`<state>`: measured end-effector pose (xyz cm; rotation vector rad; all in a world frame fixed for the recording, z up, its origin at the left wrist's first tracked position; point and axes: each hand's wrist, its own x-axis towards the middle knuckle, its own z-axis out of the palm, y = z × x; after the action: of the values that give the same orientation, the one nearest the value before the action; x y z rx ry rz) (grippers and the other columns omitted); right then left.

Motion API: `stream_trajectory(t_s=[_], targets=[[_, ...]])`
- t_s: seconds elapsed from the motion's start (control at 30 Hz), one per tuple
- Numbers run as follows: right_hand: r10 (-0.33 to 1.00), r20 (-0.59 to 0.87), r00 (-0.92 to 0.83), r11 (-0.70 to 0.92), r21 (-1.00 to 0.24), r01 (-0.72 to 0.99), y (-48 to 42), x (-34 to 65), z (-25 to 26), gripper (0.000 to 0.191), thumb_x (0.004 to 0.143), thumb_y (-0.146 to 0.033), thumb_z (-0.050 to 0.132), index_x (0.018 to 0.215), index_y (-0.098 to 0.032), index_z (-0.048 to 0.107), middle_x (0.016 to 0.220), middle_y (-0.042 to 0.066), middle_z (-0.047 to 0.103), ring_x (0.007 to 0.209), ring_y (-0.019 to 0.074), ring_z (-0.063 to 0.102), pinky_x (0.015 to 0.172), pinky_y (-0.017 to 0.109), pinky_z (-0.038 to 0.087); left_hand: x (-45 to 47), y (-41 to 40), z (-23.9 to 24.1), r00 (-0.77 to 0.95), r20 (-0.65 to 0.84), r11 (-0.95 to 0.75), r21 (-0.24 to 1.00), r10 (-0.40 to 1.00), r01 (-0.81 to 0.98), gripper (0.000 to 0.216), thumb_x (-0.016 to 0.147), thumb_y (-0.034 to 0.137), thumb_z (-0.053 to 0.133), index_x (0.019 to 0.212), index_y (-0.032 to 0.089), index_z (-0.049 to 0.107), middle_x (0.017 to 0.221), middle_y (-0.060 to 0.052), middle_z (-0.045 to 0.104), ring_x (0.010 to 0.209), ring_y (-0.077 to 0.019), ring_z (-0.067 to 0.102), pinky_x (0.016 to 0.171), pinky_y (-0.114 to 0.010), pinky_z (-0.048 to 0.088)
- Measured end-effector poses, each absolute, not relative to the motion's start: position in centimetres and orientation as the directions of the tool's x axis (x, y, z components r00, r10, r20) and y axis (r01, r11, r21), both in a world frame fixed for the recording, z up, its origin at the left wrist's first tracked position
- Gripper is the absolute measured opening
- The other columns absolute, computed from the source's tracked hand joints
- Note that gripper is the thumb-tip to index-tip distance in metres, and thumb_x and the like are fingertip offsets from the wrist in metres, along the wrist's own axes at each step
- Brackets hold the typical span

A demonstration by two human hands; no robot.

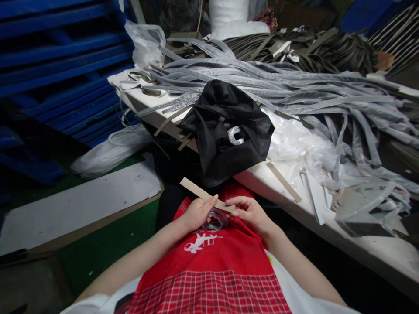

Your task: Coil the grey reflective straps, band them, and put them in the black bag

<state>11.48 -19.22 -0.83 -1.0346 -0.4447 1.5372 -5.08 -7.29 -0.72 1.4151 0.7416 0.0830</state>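
Observation:
My left hand (196, 213) and my right hand (247, 211) meet over my lap, just above a red apron (212, 270). Both pinch a thin tan strip (193, 188) that slants up to the left from between my fingers. A small clear crumpled film piece (214, 220) sits under my left hand's fingers. Just beyond my hands a black cloth bag (225, 131) lies open on the table edge, with a coil of clear tape (236, 134) showing inside it.
A white table (376, 248) runs from upper left to lower right, heaped with long grey strips (278, 87), white plastic scraps (294, 144) and dark olive strips (294, 48). Blue pallets (59, 65) stand at left. White board (81, 205) lies on the green floor.

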Motion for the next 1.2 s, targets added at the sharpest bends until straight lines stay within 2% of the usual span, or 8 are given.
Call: stream_trajectory(t_s=[0.07,0.27,0.4,0.6,0.87,1.2], targets=[[0.931,-0.36,0.055,-0.255,-0.753,-0.606,-19.15,11.55,-1.02,0.035,0.064,-0.026,0.085,0.096,-0.018,0.074,0.081,0.005,0.076,0.07,0.0146,0.071,0.07,0.025,0.056,-5.11,-7.28,-0.66,0.771,-0.421,0.19,0.906,0.478,0.378,0.064,0.092,0.061,0.039,0.072,0.011,0.073,0.052,-0.003,0.061,0.044,-0.0107,0.047,0.044,-0.022,0.036],[0.94,-0.342,-0.008,-0.275,-0.74,-0.614,-19.28,11.89,-1.26,0.038,0.066,-0.029,0.085,0.1,-0.016,0.073,0.084,0.006,0.075,0.071,0.014,0.07,0.072,0.025,0.056,-5.11,-7.32,-0.75,0.773,-0.418,0.201,0.908,0.478,0.367,0.064,0.09,0.063,0.039,0.079,0.01,0.073,0.058,-0.006,0.066,0.045,-0.0118,0.048,0.045,-0.023,0.037],[0.932,-0.363,0.005,-0.278,-0.721,-0.635,-19.32,11.74,-1.15,0.036,0.066,-0.034,0.085,0.096,-0.016,0.074,0.08,0.006,0.075,0.065,0.0125,0.069,0.067,0.023,0.055,-5.15,-7.34,-0.85,0.773,-0.418,0.187,0.908,0.477,0.376,0.064,0.09,0.063,0.038,0.075,0.011,0.072,0.057,-0.005,0.065,0.046,-0.0119,0.048,0.046,-0.024,0.037],[0.928,-0.37,0.034,-0.264,-0.722,-0.639,-19.13,11.44,-1.24,0.033,0.064,-0.032,0.086,0.091,-0.017,0.075,0.079,0.005,0.075,0.066,0.0124,0.069,0.067,0.022,0.055,-5.31,-7.32,-1.15,0.774,-0.414,0.184,0.909,0.479,0.373,0.063,0.092,0.062,0.038,0.077,0.011,0.072,0.059,-0.006,0.066,0.047,-0.0118,0.048,0.046,-0.023,0.037],[0.948,-0.317,0.012,-0.245,-0.755,-0.608,-19.13,11.57,-1.5,0.035,0.065,-0.029,0.086,0.096,-0.018,0.075,0.082,0.006,0.076,0.071,0.0142,0.07,0.07,0.024,0.055,-5.36,-7.39,-1.09,0.796,-0.408,0.221,0.913,0.448,0.343,0.063,0.093,0.06,0.037,0.082,0.012,0.076,0.064,-0.005,0.069,0.048,-0.0104,0.048,0.047,-0.022,0.038],[0.948,-0.315,-0.037,-0.271,-0.745,-0.609,-19.2,11.99,-1.87,0.036,0.062,-0.028,0.087,0.094,-0.017,0.075,0.08,0.005,0.075,0.069,0.0142,0.069,0.067,0.023,0.054,-5.29,-7.47,-1.0,0.786,-0.414,0.205,0.91,0.459,0.36,0.067,0.091,0.065,0.037,0.081,0.012,0.076,0.053,-0.002,0.061,0.044,-0.0104,0.047,0.045,-0.022,0.037]])
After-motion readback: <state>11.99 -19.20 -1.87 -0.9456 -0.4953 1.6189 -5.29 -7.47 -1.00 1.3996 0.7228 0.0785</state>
